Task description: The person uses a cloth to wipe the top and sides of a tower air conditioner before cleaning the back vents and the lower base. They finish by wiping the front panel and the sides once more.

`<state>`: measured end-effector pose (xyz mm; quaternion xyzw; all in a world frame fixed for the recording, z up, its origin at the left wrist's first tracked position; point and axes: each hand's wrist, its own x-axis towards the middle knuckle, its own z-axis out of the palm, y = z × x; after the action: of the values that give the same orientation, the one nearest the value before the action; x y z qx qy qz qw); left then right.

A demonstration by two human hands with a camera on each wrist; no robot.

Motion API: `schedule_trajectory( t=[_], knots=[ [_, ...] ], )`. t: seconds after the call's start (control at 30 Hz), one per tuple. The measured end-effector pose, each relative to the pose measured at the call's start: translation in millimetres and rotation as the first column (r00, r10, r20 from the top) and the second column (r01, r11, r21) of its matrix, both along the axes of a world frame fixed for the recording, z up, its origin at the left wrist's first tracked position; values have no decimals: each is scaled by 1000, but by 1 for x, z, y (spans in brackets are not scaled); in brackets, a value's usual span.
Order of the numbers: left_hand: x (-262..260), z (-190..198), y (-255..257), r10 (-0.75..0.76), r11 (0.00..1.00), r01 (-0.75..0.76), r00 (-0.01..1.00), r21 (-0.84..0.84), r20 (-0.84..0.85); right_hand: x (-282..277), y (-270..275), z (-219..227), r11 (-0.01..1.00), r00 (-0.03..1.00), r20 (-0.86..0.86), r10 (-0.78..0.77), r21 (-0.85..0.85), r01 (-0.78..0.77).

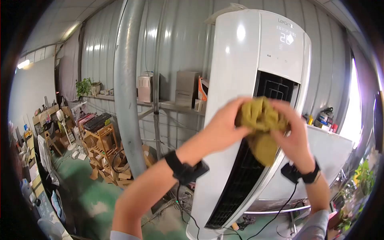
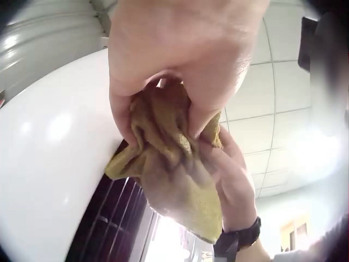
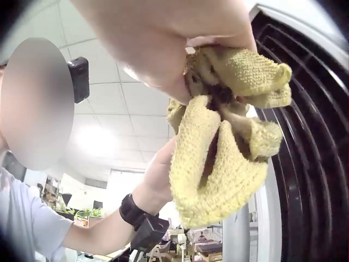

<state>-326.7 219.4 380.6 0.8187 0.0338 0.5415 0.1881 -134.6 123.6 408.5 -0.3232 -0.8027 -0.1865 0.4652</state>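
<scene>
Both hands hold a crumpled yellow-green cloth (image 1: pixel 262 116) up in front of a tall white floor-standing air conditioner (image 1: pixel 236 60). On one side of the bunched cloth, my left hand (image 1: pixel 226 122) grips it; in the left wrist view its thumb and fingers pinch the folds. My right hand (image 1: pixel 295 138) grips the other side, and a loose flap droops below the two hands. In the right wrist view the cloth (image 3: pixel 218 174) shows a rough, looped weave with dark patches in its folds. Behind it lies the unit's black louvred vent (image 1: pixel 244 180).
A lit display (image 1: pixel 286 38) glows near the unit's top. To the left stands a thick grey pipe (image 1: pixel 130 80), with cardboard scraps (image 1: pixel 104 160) on the floor beyond it. A white cabinet (image 1: pixel 316 172) is at the right, and plants (image 1: pixel 362 176) stand at the far right.
</scene>
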Motion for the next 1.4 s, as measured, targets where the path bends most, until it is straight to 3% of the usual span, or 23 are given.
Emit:
schedule_trajectory(
  t=[0.1, 0.13, 0.17, 0.23, 0.37, 0.4, 0.43, 0.5, 0.53, 0.67, 0.77, 0.87, 0.93, 1.0, 1.1, 1.23, 1.33, 1.4],
  knots=[
    [-9, 75, 14, 121, 971, -142, 986, 194, 113, -21, 20, 62, 973, 999, 1, -40, 227, 39],
    [-7, 98, 35, 48, 950, -106, 979, 295, 196, -28, 31, 84, 928, 996, 42, -76, 369, 55],
    [-7, 121, 47, 139, 907, -231, 954, 353, 267, -34, 42, 104, 861, 990, 78, -120, 505, 65],
    [-12, 157, 56, 37, 816, -285, 894, 503, 447, -46, 61, 141, 648, 949, 143, -280, 758, 77],
    [-29, 189, 107, 72, 650, -452, 836, 611, 543, -61, 101, 162, 368, 742, 118, -659, 912, 182],
    [-33, 190, 118, 101, 609, -501, 818, 614, 567, -61, 107, 157, 360, 673, 125, -729, 906, 221],
    [-37, 188, 129, 99, 617, -485, 829, 620, 550, -65, 114, 149, 381, 666, 120, -737, 887, 261],
    [-44, 175, 142, 89, 630, -447, 854, 636, 512, -76, 123, 129, 413, 649, 102, -754, 842, 347],
    [-45, 164, 144, 50, 650, -412, 862, 638, 505, -82, 121, 119, 504, 676, 153, -721, 785, 359],
    [-42, 137, 154, 7, 851, -247, 888, 464, 460, -110, 126, 92, 492, 601, 123, -789, 711, 502],
    [-42, 124, 162, -65, 893, -147, 893, 425, 445, -115, 130, 86, 423, 503, 121, -856, 723, 546],
    [-53, 95, 162, -19, 901, -142, 930, 409, 366, -105, 124, 73, 479, 476, 224, -850, 705, 524],
    [-52, 59, 176, -49, 868, -144, 928, 476, 370, -102, 118, 48, 556, 488, 308, -817, 646, 523],
    [-60, 5, 170, 89, 827, -287, 916, 484, 391, -103, 112, 1, 626, 500, 384, -776, 561, 541],
    [-68, -100, 156, 128, 912, -216, 957, 350, 259, -104, 94, -93, 686, 468, 511, -721, 427, 590],
    [-75, -248, 122, 86, 983, -81, 996, 167, -25, -90, 69, -214, 775, 360, 728, -584, 367, 515],
    [-84, -285, 101, -2, 999, 12, 979, 48, -201, -89, 51, -242, 819, 366, 753, -547, 392, 419],
    [-80, -264, 102, 29, 988, -4, 986, 152, -164, -86, 49, -223, 799, 334, 761, -556, 380, 466]
  ],
)
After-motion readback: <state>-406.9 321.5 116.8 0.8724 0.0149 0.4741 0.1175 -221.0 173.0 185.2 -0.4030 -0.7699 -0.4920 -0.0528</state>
